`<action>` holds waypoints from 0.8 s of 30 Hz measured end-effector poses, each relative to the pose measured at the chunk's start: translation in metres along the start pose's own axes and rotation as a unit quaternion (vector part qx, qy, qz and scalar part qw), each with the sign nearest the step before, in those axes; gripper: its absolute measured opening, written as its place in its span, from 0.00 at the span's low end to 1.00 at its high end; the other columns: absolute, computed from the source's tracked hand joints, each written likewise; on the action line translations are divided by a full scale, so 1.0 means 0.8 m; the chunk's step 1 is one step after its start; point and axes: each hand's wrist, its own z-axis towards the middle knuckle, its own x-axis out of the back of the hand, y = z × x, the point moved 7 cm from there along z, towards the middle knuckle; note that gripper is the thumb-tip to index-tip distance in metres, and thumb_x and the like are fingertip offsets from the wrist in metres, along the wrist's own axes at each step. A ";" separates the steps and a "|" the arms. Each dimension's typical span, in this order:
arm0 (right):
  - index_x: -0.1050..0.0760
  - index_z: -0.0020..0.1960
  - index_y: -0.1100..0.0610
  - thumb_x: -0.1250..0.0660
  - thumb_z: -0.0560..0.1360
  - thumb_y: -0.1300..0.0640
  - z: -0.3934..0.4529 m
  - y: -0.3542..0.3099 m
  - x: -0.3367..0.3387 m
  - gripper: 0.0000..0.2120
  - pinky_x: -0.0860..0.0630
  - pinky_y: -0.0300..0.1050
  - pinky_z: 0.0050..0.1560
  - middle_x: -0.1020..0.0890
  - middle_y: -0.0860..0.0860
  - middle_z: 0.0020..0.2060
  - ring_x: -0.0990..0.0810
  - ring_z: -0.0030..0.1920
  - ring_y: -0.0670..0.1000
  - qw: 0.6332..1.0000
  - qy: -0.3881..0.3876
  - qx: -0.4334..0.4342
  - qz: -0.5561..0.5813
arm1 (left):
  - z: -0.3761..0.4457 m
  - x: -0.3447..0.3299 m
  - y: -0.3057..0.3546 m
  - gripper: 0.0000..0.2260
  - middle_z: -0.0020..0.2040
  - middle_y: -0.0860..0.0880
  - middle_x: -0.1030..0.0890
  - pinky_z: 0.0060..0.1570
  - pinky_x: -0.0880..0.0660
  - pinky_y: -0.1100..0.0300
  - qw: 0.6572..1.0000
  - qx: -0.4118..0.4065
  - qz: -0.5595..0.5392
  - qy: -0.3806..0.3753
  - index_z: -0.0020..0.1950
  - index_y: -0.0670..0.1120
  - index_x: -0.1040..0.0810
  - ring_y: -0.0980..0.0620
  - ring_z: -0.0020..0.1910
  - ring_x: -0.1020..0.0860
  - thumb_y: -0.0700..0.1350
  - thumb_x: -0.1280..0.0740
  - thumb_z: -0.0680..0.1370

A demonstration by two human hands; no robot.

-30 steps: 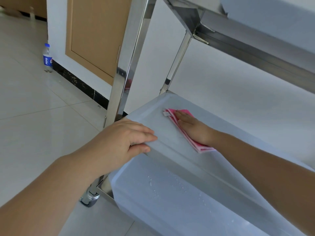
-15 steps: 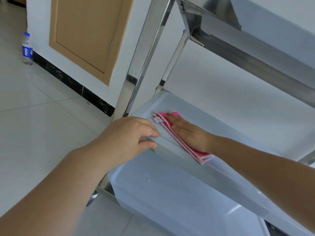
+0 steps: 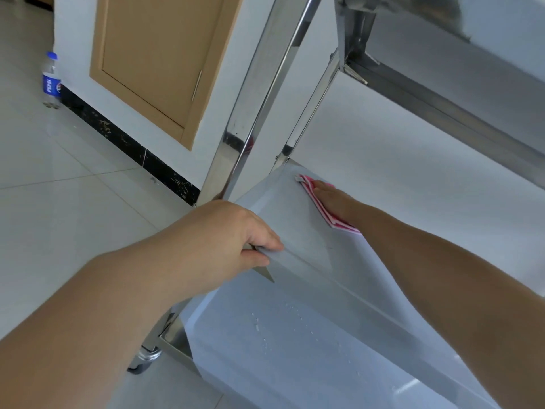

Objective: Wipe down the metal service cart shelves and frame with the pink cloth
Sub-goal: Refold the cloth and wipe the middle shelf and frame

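Observation:
The metal service cart fills the right of the view, with a shiny upright post (image 3: pixel 259 93) and a middle shelf (image 3: pixel 298 219) under an upper shelf (image 3: pixel 442 93). My right hand (image 3: pixel 333 202) lies flat with straight fingers on the folded pink cloth (image 3: pixel 317 199), pressing it onto the far left corner of the middle shelf. My left hand (image 3: pixel 233 231) grips the near rim of that shelf, fingers curled over the edge. The bottom shelf (image 3: pixel 295 349) below carries water droplets.
A caster wheel (image 3: pixel 146 358) stands on the white tiled floor (image 3: pixel 59 202) at the cart's near corner. A plastic drink bottle (image 3: pixel 51 81) stands by the white wall with its black skirting. A tan cabinet door (image 3: pixel 153 60) is set in that wall.
My right hand has slid the pink cloth away from me toward the far corner of the middle shelf. My left hand keeps its grip on the rim. The view has shifted.

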 end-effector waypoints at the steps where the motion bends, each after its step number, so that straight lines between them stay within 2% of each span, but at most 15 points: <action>1: 0.42 0.74 0.55 0.53 0.82 0.53 0.009 0.003 0.002 0.21 0.49 0.42 0.72 0.38 0.53 0.74 0.40 0.73 0.52 1.000 0.005 -0.011 0.014 | 0.001 0.000 -0.001 0.13 0.55 0.64 0.20 0.58 0.34 0.77 1.000 0.000 -0.004 -0.001 0.55 0.59 0.19 0.71 0.57 0.29 0.47 0.28 0.72; 3: 0.38 0.73 0.53 0.52 0.82 0.52 0.030 0.008 0.005 0.20 0.43 0.49 0.73 0.33 0.53 0.71 0.34 0.70 0.54 0.998 0.014 -0.031 0.043 | 0.001 -0.002 -0.002 0.13 0.56 0.64 0.20 0.58 0.34 0.77 1.000 0.005 -0.011 -0.008 0.56 0.58 0.20 0.70 0.57 0.28 0.46 0.29 0.73; 5: 0.38 0.73 0.53 0.53 0.82 0.52 0.052 0.006 0.005 0.20 0.41 0.51 0.72 0.32 0.55 0.70 0.34 0.69 0.55 0.999 0.008 -0.028 0.040 | 0.000 -0.004 -0.003 0.14 0.58 0.64 0.21 0.60 0.35 0.76 1.000 0.009 -0.014 -0.019 0.58 0.58 0.21 0.70 0.59 0.29 0.46 0.30 0.74; 7: 0.42 0.74 0.55 0.55 0.82 0.54 0.072 0.004 0.005 0.21 0.43 0.51 0.72 0.35 0.56 0.72 0.36 0.71 0.57 1.000 0.007 -0.021 0.004 | 0.001 -0.005 -0.003 0.14 0.60 0.63 0.22 0.62 0.36 0.74 1.000 0.009 -0.012 -0.028 0.59 0.57 0.21 0.69 0.60 0.29 0.46 0.31 0.75; 10: 0.43 0.74 0.52 0.55 0.81 0.51 0.096 0.002 0.005 0.22 0.45 0.53 0.73 0.38 0.54 0.73 0.39 0.72 0.56 1.000 0.004 -0.029 0.003 | 0.004 -0.006 0.000 0.14 0.61 0.62 0.22 0.63 0.34 0.69 0.999 0.009 -0.007 -0.041 0.60 0.56 0.22 0.67 0.61 0.28 0.45 0.31 0.75; 16: 0.41 0.73 0.52 0.56 0.80 0.43 0.128 -0.013 -0.002 0.25 0.48 0.51 0.74 0.38 0.53 0.74 0.41 0.73 0.55 0.997 0.010 -0.039 0.071 | 0.005 -0.013 -0.011 0.15 0.58 0.61 0.20 0.63 0.30 0.62 0.999 0.018 -0.036 -0.026 0.58 0.58 0.21 0.65 0.59 0.25 0.46 0.30 0.73; 18: 0.38 0.72 0.55 0.52 0.81 0.49 0.129 -0.007 -0.005 0.22 0.46 0.47 0.73 0.36 0.53 0.73 0.39 0.72 0.54 0.991 -0.013 -0.043 0.122 | 0.006 -0.016 -0.012 0.18 0.57 0.60 0.19 0.62 0.29 0.59 0.998 0.022 -0.059 -0.022 0.58 0.63 0.25 0.62 0.59 0.24 0.48 0.31 0.70; 20: 0.34 0.70 0.58 0.45 0.80 0.56 0.122 -0.007 -0.009 0.19 0.40 0.44 0.71 0.34 0.51 0.72 0.34 0.70 0.51 0.979 -0.028 -0.030 0.202 | 0.007 -0.017 -0.014 0.24 0.56 0.59 0.19 0.61 0.28 0.57 0.997 0.031 -0.071 -0.016 0.59 0.69 0.35 0.61 0.58 0.23 0.51 0.33 0.68; 22: 0.35 0.70 0.56 0.46 0.80 0.48 0.119 -0.016 -0.012 0.22 0.41 0.46 0.73 0.34 0.51 0.72 0.34 0.70 0.49 0.972 -0.036 -0.004 0.230 | 0.005 -0.018 -0.016 0.21 0.56 0.59 0.19 0.61 0.28 0.57 0.996 0.039 -0.077 -0.016 0.58 0.66 0.29 0.61 0.58 0.23 0.49 0.31 0.68; 24: 0.34 0.70 0.53 0.48 0.80 0.43 0.108 -0.034 -0.009 0.23 0.43 0.46 0.73 0.33 0.50 0.71 0.34 0.70 0.49 0.980 -0.009 0.040 0.195 | 0.003 -0.015 -0.015 0.17 0.57 0.59 0.19 0.62 0.28 0.58 0.996 0.038 -0.076 -0.014 0.56 0.59 0.22 0.63 0.58 0.23 0.45 0.28 0.70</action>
